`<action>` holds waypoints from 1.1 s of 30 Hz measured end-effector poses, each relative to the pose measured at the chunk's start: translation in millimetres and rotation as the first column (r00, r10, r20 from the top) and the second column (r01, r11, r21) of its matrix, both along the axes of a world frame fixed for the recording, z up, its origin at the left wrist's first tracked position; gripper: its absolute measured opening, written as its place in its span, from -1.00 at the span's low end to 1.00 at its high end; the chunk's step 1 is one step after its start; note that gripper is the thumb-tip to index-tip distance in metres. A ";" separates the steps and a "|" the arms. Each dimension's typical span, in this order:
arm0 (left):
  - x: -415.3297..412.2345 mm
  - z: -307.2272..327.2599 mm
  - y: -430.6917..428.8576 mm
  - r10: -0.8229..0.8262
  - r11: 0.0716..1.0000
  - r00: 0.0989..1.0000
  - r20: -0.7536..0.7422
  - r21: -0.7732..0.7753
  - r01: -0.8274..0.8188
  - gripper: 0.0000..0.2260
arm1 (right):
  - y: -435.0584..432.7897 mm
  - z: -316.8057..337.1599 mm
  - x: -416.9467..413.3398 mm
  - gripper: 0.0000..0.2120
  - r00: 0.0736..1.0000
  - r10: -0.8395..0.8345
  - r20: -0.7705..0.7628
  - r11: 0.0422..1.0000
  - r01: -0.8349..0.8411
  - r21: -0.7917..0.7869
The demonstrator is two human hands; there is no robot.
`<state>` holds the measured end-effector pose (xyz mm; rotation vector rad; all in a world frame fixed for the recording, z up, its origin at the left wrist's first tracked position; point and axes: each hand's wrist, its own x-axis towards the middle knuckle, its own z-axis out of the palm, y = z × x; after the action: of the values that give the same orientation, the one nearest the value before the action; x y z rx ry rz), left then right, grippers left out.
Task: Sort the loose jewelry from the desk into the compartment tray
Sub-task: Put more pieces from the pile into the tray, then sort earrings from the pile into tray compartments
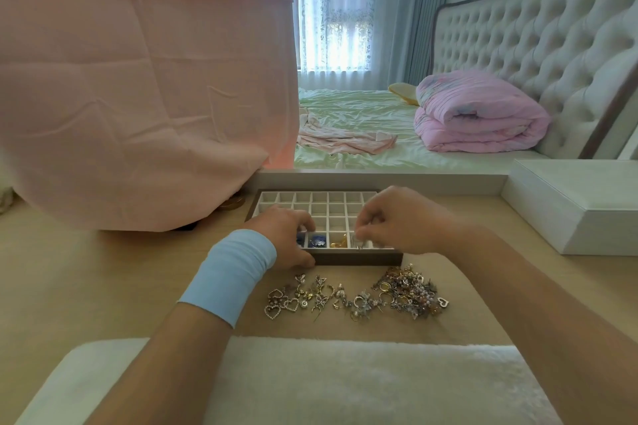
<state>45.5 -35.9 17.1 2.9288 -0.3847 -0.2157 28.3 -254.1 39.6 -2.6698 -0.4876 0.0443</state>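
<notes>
Head view: a person seated at a pale wooden surface (86, 269) sorts jewelry (407, 290) into a tray (359, 258) of small square cells. The left grip (286, 235), a blue wristband (231, 272) on its wrist, holds the tray's near-left corner, fingers curled over the rim and thumb against the dark front wall. The right grip (397, 221) hovers over the near row, its fingertips drawn into a narrow pinch above a pale, glinting piece (359, 243). Whether that piece is between the fingertips or already lying in its cell cannot be told.

Beside it in the same row sit a gold piece (340, 241) and a blue piece (317, 241); the visible rows behind look empty. Most of the jewelry lies loose on the surface just in front of the tray: hearts and butterflies spread at left, a tangled heap of rings and beads at right.

The sort appears to be at an early stage, with a placement into the fourth near cell in hand. The next move would call for the right grip to let go cleanly and lift clear, then single out one item from the heap, where the tangle may drag neighbours along. A pink cloth (138, 97) hangs at left and a white box (569, 210) stands at right.
</notes>
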 end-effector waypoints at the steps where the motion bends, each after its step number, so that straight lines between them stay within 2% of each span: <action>1: -0.8 2.9 1.8 0.006 1.000 1.000 -0.019 0.016 -0.006 -0.50 | -3.2 -1.4 3.5 -0.89 0.999 -0.025 0.033 0.996 0.022 0.090; 3: -2.8 8.4 4.2 0.014 0.998 0.999 -0.038 0.057 -0.012 -0.49 | -7.3 -6.9 8.3 -0.88 0.996 -0.076 0.043 0.973 0.065 0.220; 5: -4.1 12.1 4.9 0.016 0.996 0.999 -0.044 0.087 -0.012 -0.48 | -8.1 -14.9 10.2 -0.87 0.995 -0.099 -0.008 0.957 0.097 0.273; 8: -5.8 14.1 4.6 0.004 0.992 0.999 -0.043 0.122 0.001 -0.48 | -6.4 -25.6 12.1 -0.88 0.991 -0.102 -0.087 0.952 0.123 0.280; 13: -7.4 17.4 6.3 -0.028 0.987 0.999 -0.018 0.159 0.031 -0.51 | -3.4 -24.5 15.1 -0.88 0.990 -0.135 -0.048 0.945 0.143 0.293; 14: -7.5 18.0 5.1 -0.047 0.991 0.999 0.011 0.126 0.045 -0.54 | -2.4 -23.1 14.7 -0.89 0.991 -0.132 -0.030 0.949 0.135 0.284; 16: -7.3 16.8 -1.4 -0.074 0.993 0.994 0.086 -0.088 0.081 -0.66 | 0.5 -22.0 14.5 -0.90 0.992 -0.128 0.005 0.956 0.122 0.265; 18: -9.5 12.7 -12.5 -0.058 0.927 0.992 0.109 -0.363 0.094 -0.76 | 4.2 -23.0 15.9 -0.90 0.992 -0.122 0.041 0.958 0.107 0.267; 19: -11.2 9.5 -18.4 -0.046 0.892 0.994 0.098 -0.444 0.085 -0.81 | 6.0 -23.5 16.5 -0.90 0.991 -0.119 0.062 0.959 0.099 0.266; 23: -11.4 -8.8 -29.8 0.020 0.845 0.997 0.072 -0.535 0.022 -0.87 | 8.9 -23.8 17.9 -0.89 0.990 -0.113 0.081 0.976 0.096 0.196; 25: -10.4 -13.5 -30.1 0.035 0.848 0.997 0.073 -0.530 0.009 -0.88 | 9.3 -23.9 17.1 -0.88 0.992 -0.102 0.068 0.988 0.093 0.120; 29: -10.4 -14.3 -30.5 -0.008 0.938 0.980 0.200 -0.339 0.077 -0.89 | 11.7 -23.2 14.8 -0.88 0.991 -0.106 0.083 0.994 0.108 -0.032; 33: -9.3 -13.8 -25.7 -0.052 0.954 0.976 0.210 -0.280 0.111 -0.88 | 16.7 -23.7 12.4 -0.90 0.983 -0.115 0.141 0.980 0.135 -0.145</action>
<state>36.2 -61.6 3.3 2.6518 -0.5203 0.1196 40.7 -237.5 15.8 -2.8626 -0.3687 -0.1387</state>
